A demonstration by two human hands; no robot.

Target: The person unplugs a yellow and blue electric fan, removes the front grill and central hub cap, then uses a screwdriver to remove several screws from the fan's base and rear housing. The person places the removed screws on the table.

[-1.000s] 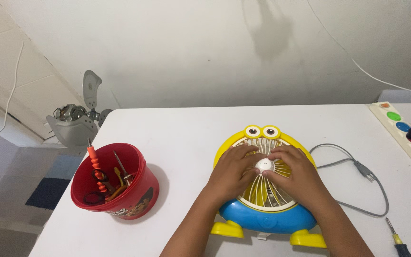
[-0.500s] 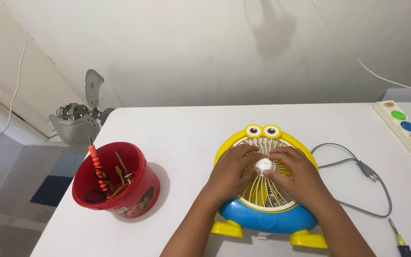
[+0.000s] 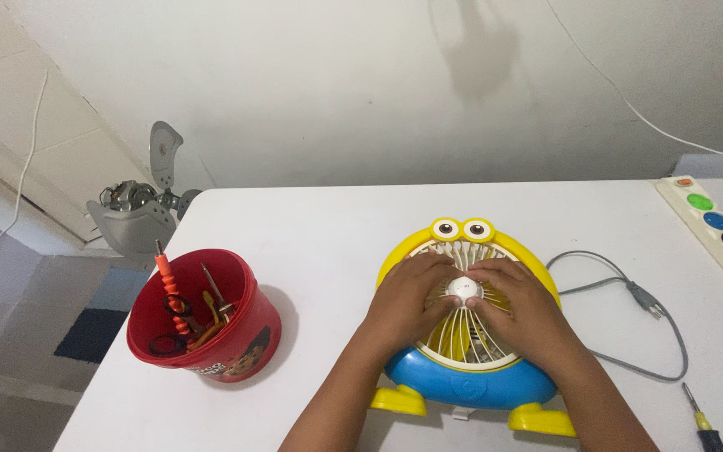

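So the little yellow-and-blue cartoon fan (image 3: 468,335) was lying flat on the white worktop (image 3: 328,234), googly eyes at the far end, yellow feet at the near edge. Both hands were pressed down on its white grille, left hand (image 3: 407,303) and right hand (image 3: 519,310) close together, fingertips meeting around the white hub cap (image 3: 464,290), not gripping anything that I could see. Its grey cord (image 3: 639,311) looped off to the right. A red tub (image 3: 204,318) of tools sat to the left, a screwdriver (image 3: 700,418) near right, and a power strip (image 3: 717,230) far right.
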